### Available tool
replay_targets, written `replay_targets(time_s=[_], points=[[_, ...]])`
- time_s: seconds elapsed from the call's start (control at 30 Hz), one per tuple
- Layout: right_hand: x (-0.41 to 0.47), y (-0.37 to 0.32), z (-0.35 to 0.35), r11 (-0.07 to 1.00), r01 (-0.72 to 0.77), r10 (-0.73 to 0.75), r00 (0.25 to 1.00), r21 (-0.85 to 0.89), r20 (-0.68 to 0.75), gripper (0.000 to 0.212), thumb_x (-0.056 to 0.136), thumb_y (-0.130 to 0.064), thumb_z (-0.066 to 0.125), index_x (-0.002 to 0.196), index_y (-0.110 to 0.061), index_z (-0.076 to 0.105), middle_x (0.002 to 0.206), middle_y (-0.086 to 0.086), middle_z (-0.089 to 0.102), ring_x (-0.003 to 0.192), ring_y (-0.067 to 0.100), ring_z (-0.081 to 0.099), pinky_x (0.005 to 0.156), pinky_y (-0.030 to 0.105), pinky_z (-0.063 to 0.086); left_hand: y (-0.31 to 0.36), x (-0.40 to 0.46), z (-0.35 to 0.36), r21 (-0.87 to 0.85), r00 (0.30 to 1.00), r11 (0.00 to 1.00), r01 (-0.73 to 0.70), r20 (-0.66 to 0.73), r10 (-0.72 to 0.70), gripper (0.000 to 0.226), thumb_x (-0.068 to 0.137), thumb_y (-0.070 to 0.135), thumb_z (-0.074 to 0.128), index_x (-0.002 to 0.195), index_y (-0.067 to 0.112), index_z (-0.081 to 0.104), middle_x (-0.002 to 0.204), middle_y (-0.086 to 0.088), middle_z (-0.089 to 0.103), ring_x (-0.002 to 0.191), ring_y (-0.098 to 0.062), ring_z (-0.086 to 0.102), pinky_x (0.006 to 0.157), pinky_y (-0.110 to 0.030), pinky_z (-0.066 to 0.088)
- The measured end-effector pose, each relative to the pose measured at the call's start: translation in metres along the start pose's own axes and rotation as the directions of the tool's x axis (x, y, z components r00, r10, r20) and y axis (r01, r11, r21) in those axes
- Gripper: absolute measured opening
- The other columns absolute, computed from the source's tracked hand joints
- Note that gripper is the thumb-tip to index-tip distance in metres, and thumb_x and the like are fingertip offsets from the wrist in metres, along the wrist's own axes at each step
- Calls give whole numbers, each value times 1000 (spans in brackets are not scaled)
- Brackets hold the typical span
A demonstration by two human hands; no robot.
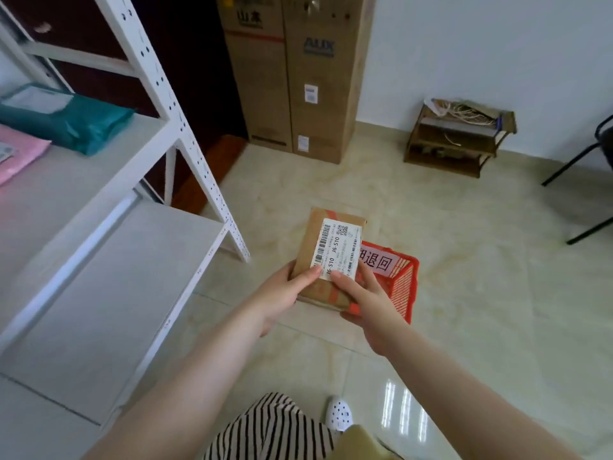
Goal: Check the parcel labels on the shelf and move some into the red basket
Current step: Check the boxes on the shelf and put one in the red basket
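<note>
The room had a glossy cream tiled floor (464, 293) that caught the light near the person's feet, and a plain pale wall (481, 54) behind. On the left stood a white metal shelf (179, 127); its upper board carried a teal parcel (69, 121) and, just beside it at the frame's edge, a pink parcel (20, 157), while the lower boards were bare grey. Against the far wall stood two tall cardboard cartons (298, 78), with a small wooden rack (457, 141) holding loose cords to their right and black chair legs (580, 167) at the edge. Both hands held a brown cardboard parcel (318, 287) above the floor, its white label (338, 247) facing up and reading J6-S10. The left hand (282, 293) gripped the near left corner, thumb pressed on the label's edge; the right hand (365, 300) clasped the near right side, thumb on top and fingers underneath. The red basket (401, 287) sat on the floor behind and below the parcel, partly hidden, bearing a pink sign.
</note>
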State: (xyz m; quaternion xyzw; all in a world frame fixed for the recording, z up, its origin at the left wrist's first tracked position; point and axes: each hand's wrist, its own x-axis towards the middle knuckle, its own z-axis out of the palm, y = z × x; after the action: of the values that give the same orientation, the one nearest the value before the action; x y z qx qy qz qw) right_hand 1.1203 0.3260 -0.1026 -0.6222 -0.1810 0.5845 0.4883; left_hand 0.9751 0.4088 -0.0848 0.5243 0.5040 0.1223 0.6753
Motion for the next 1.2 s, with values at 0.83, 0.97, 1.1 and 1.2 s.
replay_targets(time_s=[0.83, 0.97, 1.1, 1.2], points=[[389, 164, -193, 914, -232, 329, 904, 334, -273, 55, 88, -40, 70, 140, -39, 51, 122, 2, 72, 102, 27, 74, 90, 51, 59, -127, 441, 125, 257, 941, 920, 296, 87, -327, 34, 93, 45, 58, 123, 30, 59, 114, 9, 69, 97, -10, 66, 87, -26, 53], [459, 257, -230, 896, -277, 379, 884, 347, -272, 54, 86, -42, 71, 137, -41, 52, 123, 4, 72, 103, 31, 73, 90, 56, 57, -222, 510, 149, 213, 896, 875, 434, -1, -444, 39, 90, 49, 60, 121, 25, 62, 111, 3, 71, 96, -16, 68, 88, -33, 54], [520, 337, -253, 904, -278, 372, 886, 325, -276, 68, 77, -50, 78, 139, -42, 50, 124, 3, 71, 106, 30, 72, 94, 56, 56, -302, 569, 168, 102, 832, 827, 552, -134, -539, 43, 84, 55, 65, 110, 21, 66, 104, -3, 74, 92, -24, 70, 87, -37, 55], [558, 378, -262, 910, -289, 370, 890, 298, -266, 85, 67, -58, 80, 143, -46, 44, 129, 1, 69, 110, 27, 71, 96, 53, 55, -346, 603, 178, 8, 780, 794, 607, -194, -595, 46, 81, 55, 68, 109, 19, 67, 103, -3, 73, 90, -25, 69, 88, -40, 55]])
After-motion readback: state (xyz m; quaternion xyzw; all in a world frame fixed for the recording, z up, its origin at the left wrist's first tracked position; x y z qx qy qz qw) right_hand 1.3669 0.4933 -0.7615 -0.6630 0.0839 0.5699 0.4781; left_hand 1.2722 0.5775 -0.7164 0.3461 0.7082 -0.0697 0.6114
